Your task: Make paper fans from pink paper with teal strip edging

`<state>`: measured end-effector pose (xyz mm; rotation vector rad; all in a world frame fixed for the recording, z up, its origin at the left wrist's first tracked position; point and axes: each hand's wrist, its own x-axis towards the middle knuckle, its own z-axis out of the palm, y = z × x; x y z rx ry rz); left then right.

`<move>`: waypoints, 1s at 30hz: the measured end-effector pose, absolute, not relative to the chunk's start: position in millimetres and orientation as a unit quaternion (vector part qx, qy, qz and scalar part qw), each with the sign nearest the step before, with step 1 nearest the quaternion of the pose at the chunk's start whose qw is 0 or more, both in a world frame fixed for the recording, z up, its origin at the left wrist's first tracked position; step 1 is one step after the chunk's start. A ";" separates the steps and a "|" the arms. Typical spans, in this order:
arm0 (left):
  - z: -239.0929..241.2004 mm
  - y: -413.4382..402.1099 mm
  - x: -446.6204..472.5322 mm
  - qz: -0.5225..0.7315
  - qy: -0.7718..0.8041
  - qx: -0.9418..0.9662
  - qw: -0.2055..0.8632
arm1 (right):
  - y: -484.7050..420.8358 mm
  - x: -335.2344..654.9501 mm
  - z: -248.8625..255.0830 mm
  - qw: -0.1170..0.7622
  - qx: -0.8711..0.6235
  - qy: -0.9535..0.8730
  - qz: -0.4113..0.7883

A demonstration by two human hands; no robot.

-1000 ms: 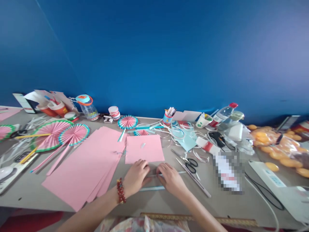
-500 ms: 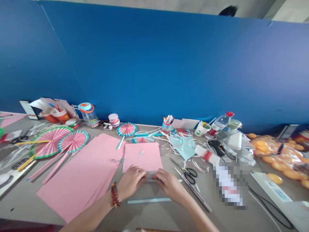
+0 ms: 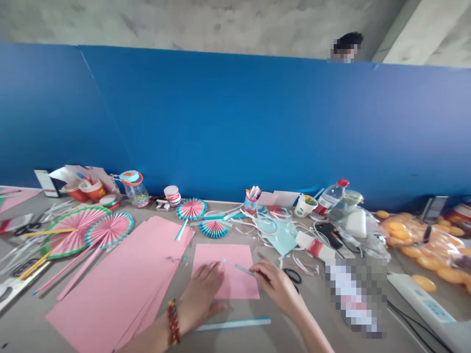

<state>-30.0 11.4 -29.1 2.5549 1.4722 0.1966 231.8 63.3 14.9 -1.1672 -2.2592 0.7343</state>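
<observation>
My left hand (image 3: 204, 294) lies with its fingers stretched out flat on a small pink sheet of paper (image 3: 235, 272) in front of me. A red bead bracelet (image 3: 172, 322) is on that wrist. My right hand (image 3: 277, 287) is closed in a pinch on a thin pale strip (image 3: 245, 269), held just over the sheet's right side. A light blue paper strip (image 3: 235, 324) lies on the grey table (image 3: 368, 338) just below both hands.
A stack of large pink sheets (image 3: 121, 284) lies to the left, with pink-and-teal paper fans (image 3: 88, 230) beyond. Scissors (image 3: 292, 275), cups (image 3: 305, 205), a water bottle (image 3: 329, 196), cables and a bag of orange balls (image 3: 423, 235) crowd the right. A blue partition (image 3: 235, 122) backs the table.
The view has tilted up. My hands have parted: the left now rests flat on the pink sheet, and the right has lifted a thin strip to the right.
</observation>
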 end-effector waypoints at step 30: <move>-50.3 24.0 -79.7 0.123 0.470 0.874 -0.001 | 66.7 233.5 3.4 0.182 -0.411 -0.817 0.362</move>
